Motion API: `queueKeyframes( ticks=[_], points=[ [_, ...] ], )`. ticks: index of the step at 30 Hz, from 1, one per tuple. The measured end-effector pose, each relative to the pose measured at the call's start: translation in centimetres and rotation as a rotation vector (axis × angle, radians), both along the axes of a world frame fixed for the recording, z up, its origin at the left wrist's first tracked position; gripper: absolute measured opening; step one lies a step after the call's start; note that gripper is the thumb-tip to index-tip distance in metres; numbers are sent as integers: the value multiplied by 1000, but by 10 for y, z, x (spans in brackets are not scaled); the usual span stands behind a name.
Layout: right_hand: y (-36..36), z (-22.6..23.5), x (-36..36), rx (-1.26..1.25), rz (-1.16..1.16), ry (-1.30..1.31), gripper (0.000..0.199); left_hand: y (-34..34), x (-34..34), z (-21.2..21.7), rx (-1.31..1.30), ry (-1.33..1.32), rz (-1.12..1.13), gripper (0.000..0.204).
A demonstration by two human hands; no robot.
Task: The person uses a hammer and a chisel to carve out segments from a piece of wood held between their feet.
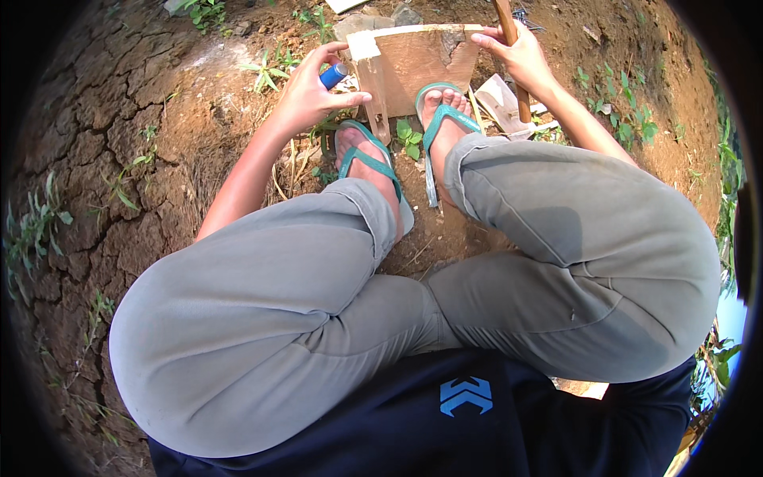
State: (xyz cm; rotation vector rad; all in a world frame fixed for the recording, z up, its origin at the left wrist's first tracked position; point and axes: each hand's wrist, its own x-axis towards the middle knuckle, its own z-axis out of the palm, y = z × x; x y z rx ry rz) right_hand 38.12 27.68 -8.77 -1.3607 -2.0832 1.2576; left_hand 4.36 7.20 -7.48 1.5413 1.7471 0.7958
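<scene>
Between my feet stands a wooden board [425, 67] with a torn patch near its upper right corner. A narrow wooden strip [371, 87] with a pale end runs along its left side. In my left hand [310, 91] is a blue cylindrical handle [334, 75]; whatever it belongs to is hidden. That hand's thumb and forefinger reach toward the strip. My right hand [520, 60] is closed around a long brown wooden stick-like handle [523, 105], its fingertips at the board's upper right corner. The handle's upper end runs out of view.
My feet wear green flip-flops [373, 163], the right one against the board's lower edge. Wood scraps [501, 103] lie right of the board. Stones [405, 14] sit behind it. Cracked brown soil [79, 143] with small weeds [266, 73] spreads around.
</scene>
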Motion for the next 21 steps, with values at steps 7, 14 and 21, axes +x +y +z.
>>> queueKeyframes(
  ticks=[7,14,21],
  points=[
    [-4,35,-17,84,-102,107,33,1,-10,43,90,-550,453,29],
    [7,55,-36,8,62,195,57,12,1,72,252,-599,325,18],
    [28,71,-100,309,465,84,74,-24,-21,130,361,-446,392,13]
  ],
)
